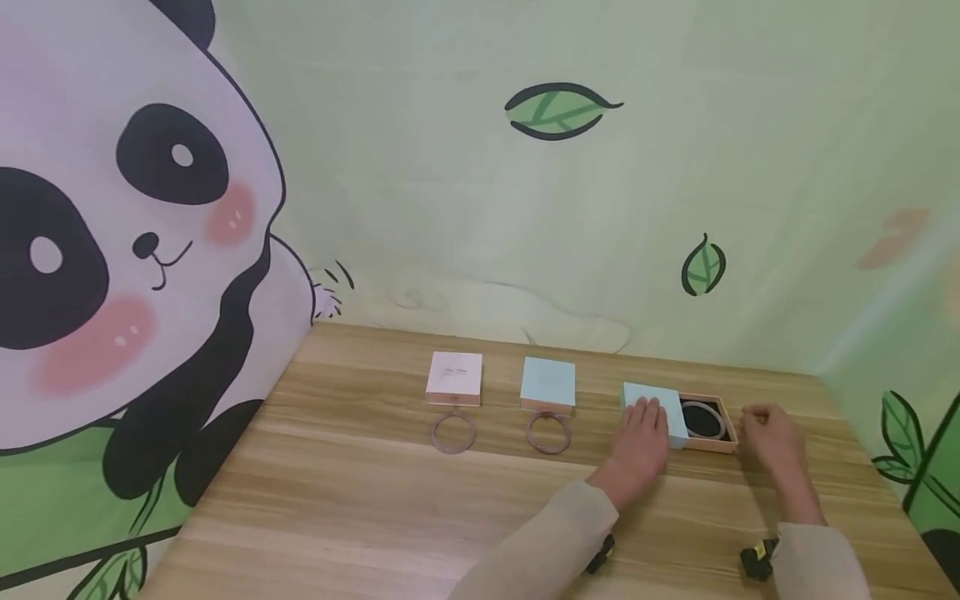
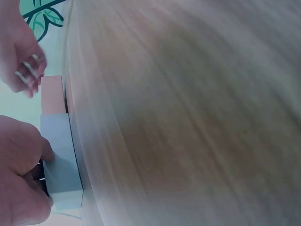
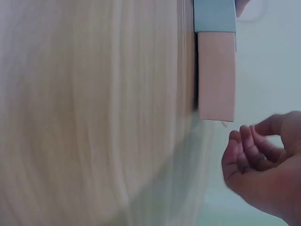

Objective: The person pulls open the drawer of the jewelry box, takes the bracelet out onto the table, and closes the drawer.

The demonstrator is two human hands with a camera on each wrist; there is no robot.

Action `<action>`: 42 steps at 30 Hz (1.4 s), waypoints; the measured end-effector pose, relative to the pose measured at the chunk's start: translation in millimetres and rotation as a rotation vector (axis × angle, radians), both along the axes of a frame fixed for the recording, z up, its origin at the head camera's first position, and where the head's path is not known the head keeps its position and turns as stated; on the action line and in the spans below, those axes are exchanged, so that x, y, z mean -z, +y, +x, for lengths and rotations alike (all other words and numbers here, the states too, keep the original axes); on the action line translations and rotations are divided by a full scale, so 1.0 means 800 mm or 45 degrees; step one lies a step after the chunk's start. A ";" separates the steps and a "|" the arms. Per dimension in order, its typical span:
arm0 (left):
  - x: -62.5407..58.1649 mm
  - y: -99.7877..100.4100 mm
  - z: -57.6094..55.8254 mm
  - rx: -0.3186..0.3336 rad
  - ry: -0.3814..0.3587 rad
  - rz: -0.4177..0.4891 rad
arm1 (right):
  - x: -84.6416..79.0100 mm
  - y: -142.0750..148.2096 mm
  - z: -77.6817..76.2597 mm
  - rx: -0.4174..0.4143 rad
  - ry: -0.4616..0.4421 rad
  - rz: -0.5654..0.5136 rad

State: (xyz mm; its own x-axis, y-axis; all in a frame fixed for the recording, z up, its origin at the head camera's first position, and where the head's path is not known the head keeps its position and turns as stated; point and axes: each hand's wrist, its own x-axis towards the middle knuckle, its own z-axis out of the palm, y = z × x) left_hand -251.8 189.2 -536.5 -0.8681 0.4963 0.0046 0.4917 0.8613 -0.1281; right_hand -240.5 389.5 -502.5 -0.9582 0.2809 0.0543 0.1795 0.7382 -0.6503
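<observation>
A light-blue box sleeve (image 1: pixel 676 423) lies on the table, with its pink-orange drawer (image 1: pixel 711 447) slid partly out to the right. Inside the drawer's black lining sits a pale bangle (image 1: pixel 723 427). My left hand (image 1: pixel 636 442) rests on top of the sleeve, its fingers laid across the lid. Just beyond the drawer's right end is my right hand (image 1: pixel 777 437), fingers loosely bent with thumb near the fingertips. In the right wrist view, a small gap separates that hand (image 3: pixel 256 160) from the drawer end (image 3: pixel 216 77); nothing shows between its fingers.
Left of the hands stand a closed pink box (image 1: pixel 454 375) and a closed light-blue box (image 1: pixel 548 382). In front of them lie one bangle (image 1: pixel 453 452) and another bangle (image 1: pixel 548 452). A panda-printed backdrop (image 1: pixel 420 167) rises behind the wooden table (image 1: pixel 337 500).
</observation>
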 end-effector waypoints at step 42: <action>0.000 -0.013 0.000 0.105 0.054 -0.180 | -0.038 -0.046 -0.063 -0.679 -0.330 0.549</action>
State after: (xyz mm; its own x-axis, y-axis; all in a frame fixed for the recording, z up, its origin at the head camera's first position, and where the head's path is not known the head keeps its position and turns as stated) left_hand -251.8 178.6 -536.5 -0.8250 0.5640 -0.0348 0.5515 0.7902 -0.2673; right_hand -290.5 352.6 -471.8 -0.9558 -0.2227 -0.1919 -0.1674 0.9489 -0.2676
